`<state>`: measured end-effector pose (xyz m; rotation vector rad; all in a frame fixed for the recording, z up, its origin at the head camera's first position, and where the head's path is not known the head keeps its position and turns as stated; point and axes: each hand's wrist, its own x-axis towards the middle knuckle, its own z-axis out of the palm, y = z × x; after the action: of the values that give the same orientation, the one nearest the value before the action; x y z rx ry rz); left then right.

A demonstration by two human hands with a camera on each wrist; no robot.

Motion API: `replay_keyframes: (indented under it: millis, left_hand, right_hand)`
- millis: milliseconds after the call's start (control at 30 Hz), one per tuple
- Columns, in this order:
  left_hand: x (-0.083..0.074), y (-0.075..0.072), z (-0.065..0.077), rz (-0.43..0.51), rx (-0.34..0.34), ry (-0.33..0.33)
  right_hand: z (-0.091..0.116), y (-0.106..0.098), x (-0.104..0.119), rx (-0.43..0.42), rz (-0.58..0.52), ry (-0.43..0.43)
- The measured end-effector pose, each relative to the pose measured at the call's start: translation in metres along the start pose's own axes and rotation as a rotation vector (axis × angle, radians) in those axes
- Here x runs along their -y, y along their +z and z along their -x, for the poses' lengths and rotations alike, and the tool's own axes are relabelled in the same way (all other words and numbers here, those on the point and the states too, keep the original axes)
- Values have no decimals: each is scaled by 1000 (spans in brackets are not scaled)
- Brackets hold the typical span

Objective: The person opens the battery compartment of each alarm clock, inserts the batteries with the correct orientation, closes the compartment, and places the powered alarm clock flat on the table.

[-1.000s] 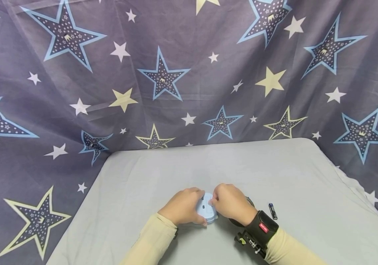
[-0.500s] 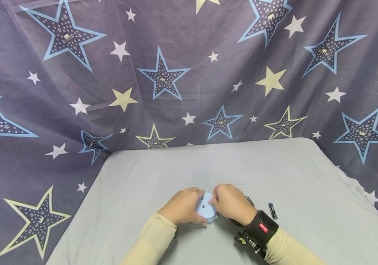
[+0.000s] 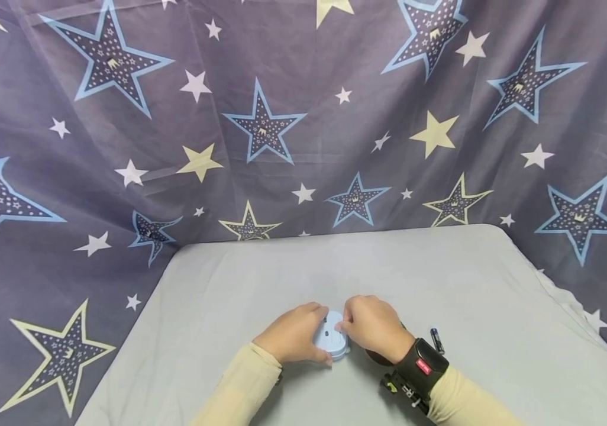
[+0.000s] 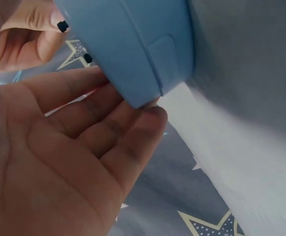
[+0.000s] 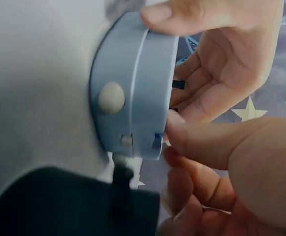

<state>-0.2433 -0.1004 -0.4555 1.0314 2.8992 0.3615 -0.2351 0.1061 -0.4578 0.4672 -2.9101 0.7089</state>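
Observation:
A round light-blue alarm clock (image 3: 331,342) lies back up on the cloth, with small black knobs (image 5: 178,84) on its back. My left hand (image 3: 295,333) grips it from the left, thumb at the near side and fingers at the far side. In the left wrist view, those fingers (image 4: 133,142) reach along its rim. From the right, my right hand (image 3: 375,325) works at its back with curled fingers and the thumb tip (image 5: 175,125) against it. A small dark-blue part (image 5: 157,141) shows at the rim beside that thumb; its kind is unclear.
A dark-blue battery (image 3: 436,341) lies loose on the grey cloth (image 3: 261,272), to the right of my right wrist. A black wrist strap with a camera mount (image 3: 417,373) sits on the right forearm. Behind the table hangs a star-patterned curtain (image 3: 314,148).
The head view has shifted slightly. Both hands stay in nearly the same place on the clock, and the battery has not visibly moved.

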Motion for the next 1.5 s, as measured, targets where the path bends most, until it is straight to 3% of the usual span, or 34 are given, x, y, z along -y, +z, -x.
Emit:
replay_keyframes:
  millis: [333,900,1200,1500]
  left_hand:
    - [14,1,10,-34,9,38]
    - [21,1,14,92,-48,82]
    - [18,-1,17,156,-190,74]
    - [8,-10,16,74,-369,-65]
  right_hand:
    - [6,-3,-7,-27,15,-31]
    - [26,-22,-26,-100,-79,33]
    - [24,-30,-32,-149,-102,19]
    - [19,-40,-28,-159,-105,3]
